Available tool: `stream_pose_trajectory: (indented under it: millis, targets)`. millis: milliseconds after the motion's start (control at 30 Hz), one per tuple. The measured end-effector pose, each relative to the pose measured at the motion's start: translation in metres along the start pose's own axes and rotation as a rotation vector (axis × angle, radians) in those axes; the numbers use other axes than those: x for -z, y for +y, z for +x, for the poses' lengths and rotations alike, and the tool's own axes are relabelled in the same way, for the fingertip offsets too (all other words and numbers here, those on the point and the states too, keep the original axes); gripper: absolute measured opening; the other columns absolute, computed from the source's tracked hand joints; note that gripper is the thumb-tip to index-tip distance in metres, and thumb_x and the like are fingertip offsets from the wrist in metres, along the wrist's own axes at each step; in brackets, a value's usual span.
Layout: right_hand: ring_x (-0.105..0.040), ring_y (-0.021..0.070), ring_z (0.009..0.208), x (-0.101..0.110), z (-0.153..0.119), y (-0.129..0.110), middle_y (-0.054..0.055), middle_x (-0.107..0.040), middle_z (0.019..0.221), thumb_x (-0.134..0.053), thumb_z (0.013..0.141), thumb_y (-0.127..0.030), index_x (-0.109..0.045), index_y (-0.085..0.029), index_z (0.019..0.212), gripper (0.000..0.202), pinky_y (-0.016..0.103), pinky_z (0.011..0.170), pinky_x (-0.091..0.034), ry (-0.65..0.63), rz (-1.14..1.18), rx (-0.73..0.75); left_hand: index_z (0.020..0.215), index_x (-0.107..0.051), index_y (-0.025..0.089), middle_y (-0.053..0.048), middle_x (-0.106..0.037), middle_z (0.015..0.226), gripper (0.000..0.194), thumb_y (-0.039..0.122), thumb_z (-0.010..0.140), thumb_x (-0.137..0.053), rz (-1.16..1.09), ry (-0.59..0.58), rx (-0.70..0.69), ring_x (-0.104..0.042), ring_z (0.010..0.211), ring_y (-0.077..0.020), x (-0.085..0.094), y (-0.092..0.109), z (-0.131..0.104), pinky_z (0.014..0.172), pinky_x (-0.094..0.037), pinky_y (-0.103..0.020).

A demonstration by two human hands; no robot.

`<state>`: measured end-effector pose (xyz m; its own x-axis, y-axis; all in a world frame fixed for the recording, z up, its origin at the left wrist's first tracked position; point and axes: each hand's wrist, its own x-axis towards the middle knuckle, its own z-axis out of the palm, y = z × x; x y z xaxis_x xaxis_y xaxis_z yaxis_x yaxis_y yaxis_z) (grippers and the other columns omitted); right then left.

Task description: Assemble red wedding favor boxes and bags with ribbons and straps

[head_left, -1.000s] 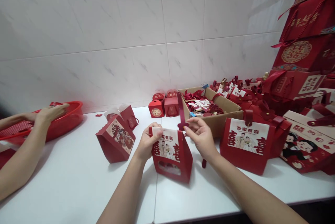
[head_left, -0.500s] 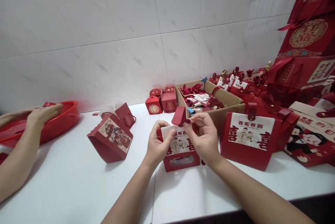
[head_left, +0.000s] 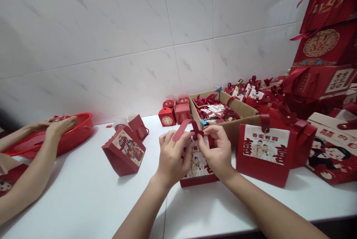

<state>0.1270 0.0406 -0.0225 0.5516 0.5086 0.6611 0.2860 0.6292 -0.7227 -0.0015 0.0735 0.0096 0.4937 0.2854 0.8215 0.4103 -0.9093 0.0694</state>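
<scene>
A red gift box [head_left: 198, 164] with a white printed flap stands on the white table in front of me, partly hidden by my hands. Above its top rises a red strap [head_left: 182, 131], curved over, with a small hole at its free end. My left hand [head_left: 174, 157] pinches the strap near its dark red clasp. From the other side, my right hand [head_left: 216, 149] has its thumb and finger closed on the same clasp [head_left: 197, 134]. My fingers cover part of the clasp and the flap.
Right of my hands stand a similar red box [head_left: 264, 157], more boxes and a tall stack [head_left: 320, 45]. Behind is a cardboard box [head_left: 237, 121] of ribbons and tags. Left are a red box [head_left: 124, 153] and another person's hands over a red basket [head_left: 89, 125].
My left hand has moved from the box's side up to the strap, which now bends over to the left. The other person's hands have shifted slightly over the basket.
</scene>
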Motion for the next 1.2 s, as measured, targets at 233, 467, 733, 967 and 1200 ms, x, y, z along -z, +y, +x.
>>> stream_pose_trajectory:
  millis: [233,467,733,967,1200]
  targets:
    - [-0.063,0.0152,0.079,0.002,-0.001,-0.004,0.003,-0.066,0.087,-0.058,0.080,-0.017,-0.060,-0.020,0.094,0.014,0.027,0.075,-0.051,-0.056,-0.020,0.084,0.088,-0.062,0.025,-0.004,-0.069,0.089,0.013,0.017,0.078,-0.062,0.021,0.032,0.092,-0.054,0.084,-0.0268,0.002,0.010,0.011,0.081,-0.027,-0.041]
    - [-0.063,0.0135,0.074,0.004,-0.001,-0.009,0.001,-0.066,0.081,-0.059,0.079,-0.016,-0.062,-0.018,0.089,0.011,0.024,0.071,-0.051,-0.042,-0.013,0.104,0.089,-0.057,0.022,-0.004,-0.066,0.087,0.010,0.017,0.087,-0.049,-0.003,0.024,0.293,-0.058,0.087,-0.0234,-0.007,0.022,0.009,0.077,-0.042,-0.038]
    - [-0.061,0.0119,0.072,0.004,0.002,-0.009,-0.001,-0.065,0.079,-0.059,0.076,-0.013,-0.061,-0.018,0.086,0.011,0.021,0.070,-0.050,-0.045,-0.004,0.082,0.088,-0.057,0.022,-0.002,-0.065,0.086,0.009,0.015,0.086,-0.052,-0.009,0.123,0.194,-0.062,0.083,-0.0187,-0.016,0.012,0.006,0.077,-0.045,-0.035]
    - [-0.061,0.0131,0.076,0.003,0.000,-0.007,0.001,-0.064,0.082,-0.060,0.078,-0.015,-0.059,-0.019,0.086,0.009,0.023,0.070,-0.050,-0.054,0.053,0.021,0.110,-0.052,0.020,-0.005,-0.061,0.099,0.042,0.028,0.074,-0.071,-0.224,0.217,0.372,-0.060,0.093,-0.0196,-0.011,0.003,-0.006,0.082,-0.048,-0.033]
    - [-0.059,0.0125,0.067,0.011,0.014,-0.016,0.001,-0.062,0.079,-0.061,0.078,-0.020,-0.058,-0.019,0.093,0.016,0.024,0.061,-0.049,-0.100,0.084,-0.153,0.076,-0.055,0.016,0.002,-0.057,0.064,0.028,0.040,0.073,-0.069,-0.754,-0.053,0.721,-0.054,0.056,-0.0112,-0.020,-0.010,-0.017,0.053,-0.044,-0.022]
